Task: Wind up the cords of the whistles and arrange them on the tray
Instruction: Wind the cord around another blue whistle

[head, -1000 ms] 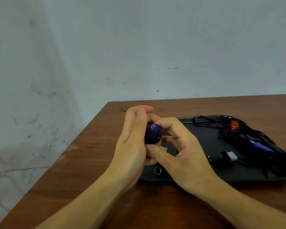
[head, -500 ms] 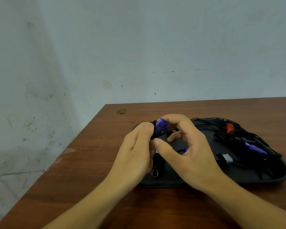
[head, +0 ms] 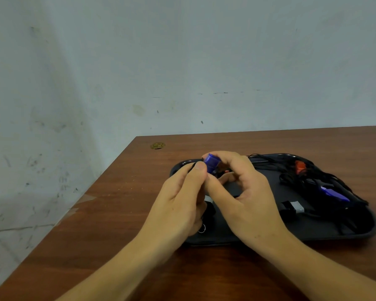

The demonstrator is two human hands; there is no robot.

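Observation:
A blue whistle [head: 212,162] with a black cord is pinched between my left hand [head: 180,205] and my right hand [head: 245,196], low over the far left corner of the black tray [head: 313,234]. Another whistle with a metal ring [head: 202,230] lies on the tray under my left hand, mostly hidden. On the tray's right side lie a black-and-grey whistle [head: 294,207], a second blue whistle [head: 334,194] and an orange whistle [head: 300,167], all tangled in loose black cords [head: 326,181].
The tray rests on a brown wooden table [head: 117,213] whose left edge [head: 80,203] drops off beside a pale wall. A small round brass fitting [head: 157,145] sits near the table's far left corner.
Both hands have carried the blue whistle down and away, from above the tray's front to its far left corner. My left fingers have curled down onto it.

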